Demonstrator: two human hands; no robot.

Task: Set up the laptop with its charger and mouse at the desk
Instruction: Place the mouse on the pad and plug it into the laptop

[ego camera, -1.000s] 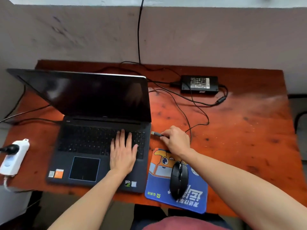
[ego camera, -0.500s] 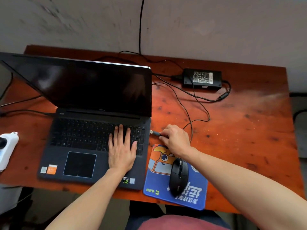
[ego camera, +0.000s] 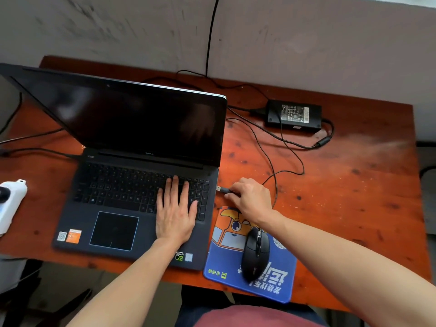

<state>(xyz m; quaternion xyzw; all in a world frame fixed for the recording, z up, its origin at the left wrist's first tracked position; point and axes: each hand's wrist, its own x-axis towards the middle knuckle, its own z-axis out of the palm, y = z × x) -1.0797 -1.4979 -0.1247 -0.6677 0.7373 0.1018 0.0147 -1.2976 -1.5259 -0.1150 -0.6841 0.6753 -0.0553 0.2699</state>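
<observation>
Mouse (ego camera: 256,253), black, lying on blue mouse pad (ego camera: 224,267) at near edge of bench (ego camera: 354,197), at 5 o'clock from laptop (ego camera: 122,185), with right forearm passing over its far end. Left of the pad, open laptop with dark screen, set slightly askew. Left hand (ego camera: 175,218) laid flat on right part of keyboard and palm rest, fingers straight and close together, thumb out toward 3 o'clock. At 3 o'clock from that hand, just beyond laptop's right edge, right hand (ego camera: 251,199) with fingertips pinching USB plug (ego camera: 221,189); plug pointing to 9 o'clock, metal tip right at laptop's side; cannot tell whether entered or merely touching. Thin mouse cable (ego camera: 274,182) looping off from right hand toward 1 o'clock. Farther back, at 1 o'clock from laptop, charger brick (ego camera: 293,115) flat on bench, label up, well apart from both hands, its cords curling around it. At 9 o'clock, white power strip (ego camera: 10,204) at bench's left edge. Farthest, black cable (ego camera: 210,36) running up grey wall at 12 o'clock.
</observation>
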